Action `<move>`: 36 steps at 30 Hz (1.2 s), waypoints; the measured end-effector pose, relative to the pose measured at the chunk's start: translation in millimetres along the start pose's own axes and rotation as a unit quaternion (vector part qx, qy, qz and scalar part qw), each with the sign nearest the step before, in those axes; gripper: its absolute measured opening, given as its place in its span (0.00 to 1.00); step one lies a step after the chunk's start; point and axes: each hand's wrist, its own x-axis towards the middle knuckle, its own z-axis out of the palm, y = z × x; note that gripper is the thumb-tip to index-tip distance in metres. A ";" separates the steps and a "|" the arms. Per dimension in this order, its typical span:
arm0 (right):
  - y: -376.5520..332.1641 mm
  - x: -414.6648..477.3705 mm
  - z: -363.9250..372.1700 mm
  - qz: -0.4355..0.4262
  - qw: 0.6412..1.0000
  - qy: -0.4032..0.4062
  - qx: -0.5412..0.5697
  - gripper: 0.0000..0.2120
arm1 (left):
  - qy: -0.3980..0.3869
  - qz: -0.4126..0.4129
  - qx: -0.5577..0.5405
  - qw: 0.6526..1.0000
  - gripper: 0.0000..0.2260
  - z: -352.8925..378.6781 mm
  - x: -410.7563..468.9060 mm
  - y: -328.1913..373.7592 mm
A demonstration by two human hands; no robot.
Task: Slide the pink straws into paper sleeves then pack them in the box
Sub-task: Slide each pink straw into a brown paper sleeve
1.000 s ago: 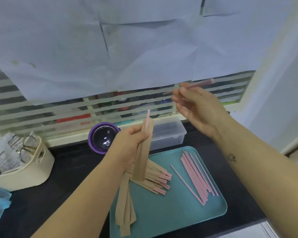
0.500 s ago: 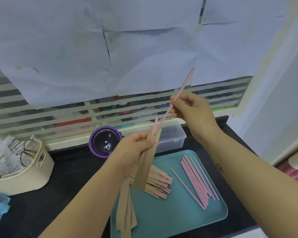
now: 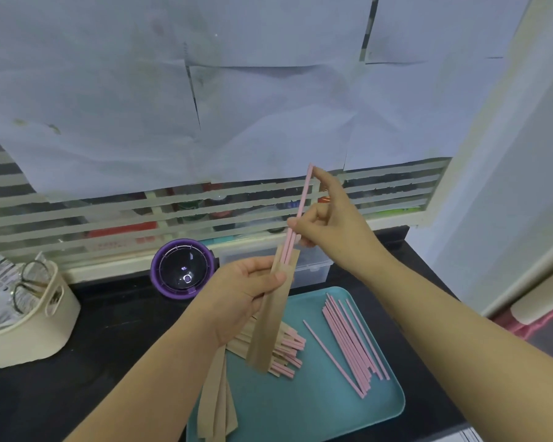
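Right hand point(image 3: 329, 231) is pinching pink straw point(image 3: 300, 205), axis seven-to-one o'clock, lower end inside paper sleeve point(image 3: 268, 323) that left hand point(image 3: 246, 291) is gripping.

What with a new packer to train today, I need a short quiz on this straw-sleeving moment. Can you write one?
1. True or false: the left hand holds the paper sleeve.
2. Where do the loose straws lie? A: on the teal tray. B: in the clear box. C: on the black counter.
3. Fill in: the right hand pinches a pink ____ at the sleeve's mouth.

Key: 1 true; 2 A; 3 straw.
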 end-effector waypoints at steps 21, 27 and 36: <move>7.9 -21.4 7.0 -0.046 0.979 -0.084 -0.177 0.22 | 0.035 0.034 0.012 0.999 0.11 1.4 -9.4 1.7; 12.7 -17.7 0.9 0.002 0.978 -0.124 -0.167 0.06 | 0.087 0.106 0.311 0.940 0.07 -12.9 -12.2 -10.4; 131.5 -38.5 28.8 0.290 0.954 -0.073 -0.033 0.04 | 0.177 0.123 0.511 0.832 0.12 -73.3 -6.9 -79.2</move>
